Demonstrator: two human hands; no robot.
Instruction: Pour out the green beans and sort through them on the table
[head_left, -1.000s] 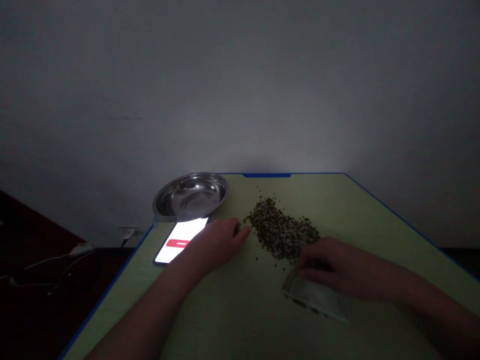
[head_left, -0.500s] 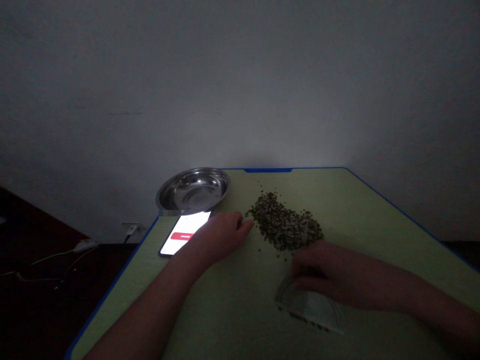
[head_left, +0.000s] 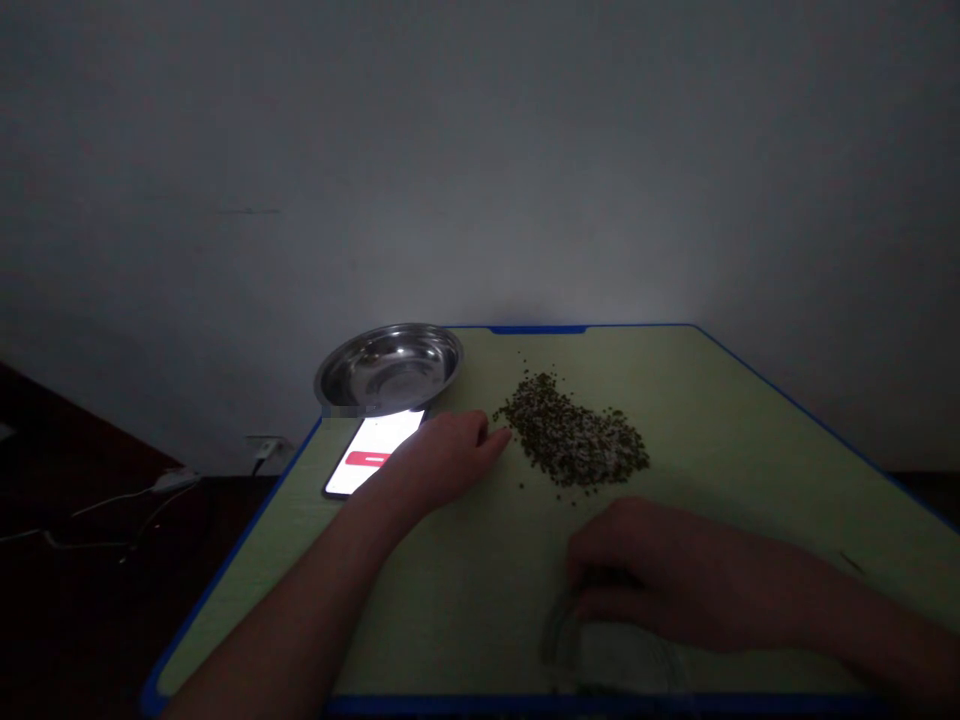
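Observation:
A pile of small mixed dried beans or grains (head_left: 577, 435), dark green and pale, lies on the light green tabletop (head_left: 457, 610). My left hand (head_left: 457, 455) rests just left of the pile, its fingers curled in and the thumb pointing at the grains, with nothing visible between. Nearer to me, my right hand (head_left: 622, 565) has its fingers closed on the rim of a clear plastic container (head_left: 622, 650). That container is dim and blurred at the table's front edge. A few dark grains show at its lower side.
A shiny steel basin (head_left: 390, 370) stands at the back left corner. Before it lies a phone (head_left: 379, 450) with a lit screen, partly behind my left forearm. A grey wall (head_left: 480, 160) rises behind the table. White cables (head_left: 161, 490) and a socket are at left.
My right hand and the clear container have come toward me, away from the pile, to the front edge. The left hand stays by the pile. The view has tilted slightly down.

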